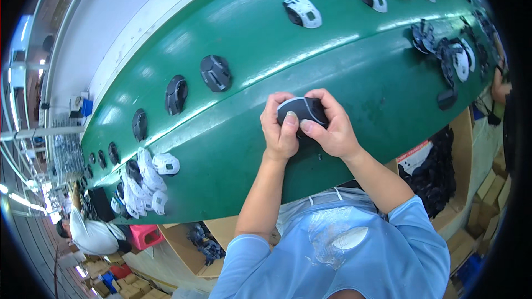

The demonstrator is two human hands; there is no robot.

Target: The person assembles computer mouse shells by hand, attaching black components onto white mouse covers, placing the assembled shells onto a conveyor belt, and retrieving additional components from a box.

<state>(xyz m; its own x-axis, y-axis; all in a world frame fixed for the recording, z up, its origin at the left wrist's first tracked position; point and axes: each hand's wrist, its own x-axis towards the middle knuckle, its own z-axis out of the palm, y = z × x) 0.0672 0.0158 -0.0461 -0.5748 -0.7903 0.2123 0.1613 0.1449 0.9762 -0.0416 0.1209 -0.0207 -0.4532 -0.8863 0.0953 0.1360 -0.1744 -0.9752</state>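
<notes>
A dark computer mouse (310, 112) with a light grey edge is held in front of me, above the green bench. My left hand (280, 128) wraps round its left side, thumb pressed on the near face. From the other side my right hand (333, 127) grips it the same way, its thumb beside the left one. The fingers behind the mouse are partly hidden. Beyond my hands, a black mouse (215, 73) lies on the green bench (249, 127), and a white mouse shell (302, 11) with a black side sits farther back.
White mouse shells (145, 180) are piled at the left. Dark mice (176, 94) and white ones form a row along the bench's far strip. Black parts (445, 58) lie at the right. Boxes of dark parts (438, 171) stand below the near edge. A co-worker (94, 232) is at far left.
</notes>
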